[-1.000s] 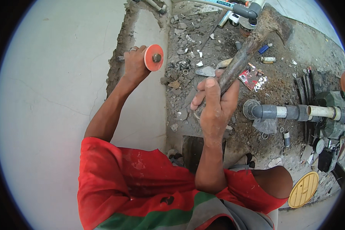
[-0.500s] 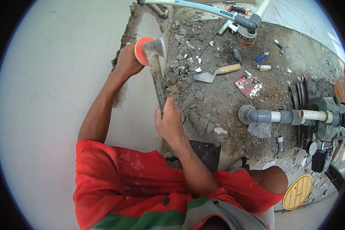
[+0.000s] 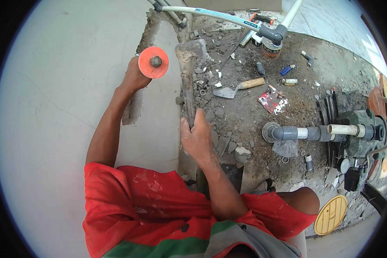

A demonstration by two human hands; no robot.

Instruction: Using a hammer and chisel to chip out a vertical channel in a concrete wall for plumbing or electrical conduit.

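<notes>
My left hand (image 3: 135, 77) is wrapped round a chisel, mostly hidden behind its round orange hand guard (image 3: 147, 71). The worn metal striking end (image 3: 155, 61) pokes out of the guard's middle. It is held against the pale wall by a rough channel (image 3: 135, 105) cut into the surface. My right hand (image 3: 198, 137) grips the handle of a hatchet with a dusty grey head (image 3: 191, 48). The hatchet head is to the right of the guard, apart from the chisel, with its flared edge facing right.
Rubble covers the floor, where a trowel (image 3: 238, 88) and a red packet (image 3: 271, 99) lie. A pale pipe (image 3: 219, 16) with grey elbows crosses the top, over a can (image 3: 271, 49). At the right stand a pump (image 3: 359, 124) and grey pipework (image 3: 288, 132). A yellow round cover (image 3: 331, 215) lies low right.
The hatchet head has swung right, away from the chisel, uncovering its striking end. The orange guard has shifted left and slightly down, now facing me more fully. My view has moved slightly.
</notes>
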